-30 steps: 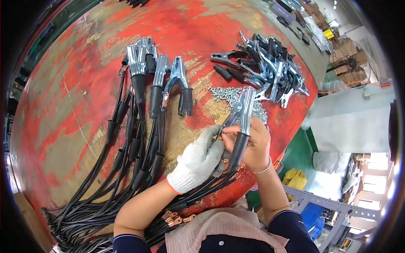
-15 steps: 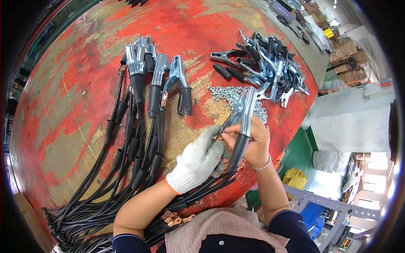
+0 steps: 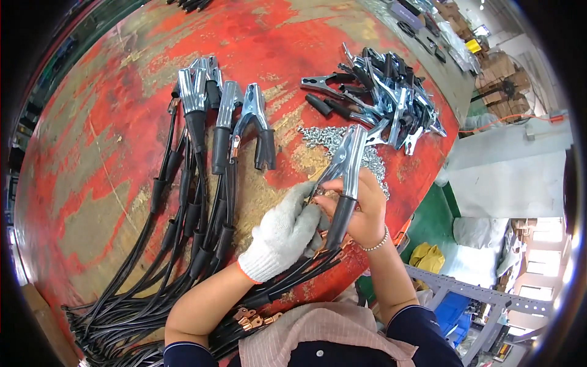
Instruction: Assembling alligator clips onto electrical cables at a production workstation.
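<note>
As view shifts slightly; left hand point(image 3: 280, 237), right hand point(image 3: 369, 211) still hold clamp point(image 3: 353, 171)

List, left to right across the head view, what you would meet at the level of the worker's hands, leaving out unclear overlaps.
Black cables → white-gloved left hand → bare right hand → yellow bundle → pale bundle.

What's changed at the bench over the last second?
Little: the whole view, red table included, slid slightly left, suggesting head movement. The right hand may have shifted slightly at the clamp. Nothing visibly taken up or let go. The gloved left hand stays at the clamp; the clamp pile looks unchanged.
</note>
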Demonstrator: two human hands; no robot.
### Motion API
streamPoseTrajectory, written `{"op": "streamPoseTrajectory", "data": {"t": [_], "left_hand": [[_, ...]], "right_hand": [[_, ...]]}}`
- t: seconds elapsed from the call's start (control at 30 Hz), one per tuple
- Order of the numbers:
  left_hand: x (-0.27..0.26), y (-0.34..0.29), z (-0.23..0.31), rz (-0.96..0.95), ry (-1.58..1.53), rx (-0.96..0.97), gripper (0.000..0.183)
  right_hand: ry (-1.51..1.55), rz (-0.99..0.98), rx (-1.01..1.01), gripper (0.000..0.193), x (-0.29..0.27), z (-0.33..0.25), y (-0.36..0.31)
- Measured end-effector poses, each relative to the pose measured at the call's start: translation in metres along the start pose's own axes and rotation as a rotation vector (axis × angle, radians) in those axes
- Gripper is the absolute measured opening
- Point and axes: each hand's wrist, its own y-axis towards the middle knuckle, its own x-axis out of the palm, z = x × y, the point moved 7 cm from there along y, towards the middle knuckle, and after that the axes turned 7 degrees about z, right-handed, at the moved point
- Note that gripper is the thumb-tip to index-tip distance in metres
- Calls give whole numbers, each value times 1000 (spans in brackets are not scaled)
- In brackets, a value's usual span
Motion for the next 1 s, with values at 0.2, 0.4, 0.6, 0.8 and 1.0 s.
{"op": "streamPoseTrajectory", "data": {"t": [0.2,0.4,0.6,0.8,1.0], "left_hand": [[-2,-1,-1,28,66,-31,39],[-2,0,3,47,56,24,39],[-2,0,2,55,52,-20,39],[-3,-1,4,78,112,43,38],[2,-2,8,27,103,-52,36]], "right_hand": [[-63,-29,-236,23,-10,3,-18],[-107,-26,-273,27,-15,3,-21],[-77,-22,-295,22,-13,-14,-5],[-95,-86,-246,38,-11,-13,-5],[-20,-46,-200,36,-12,-7,-10]]}}
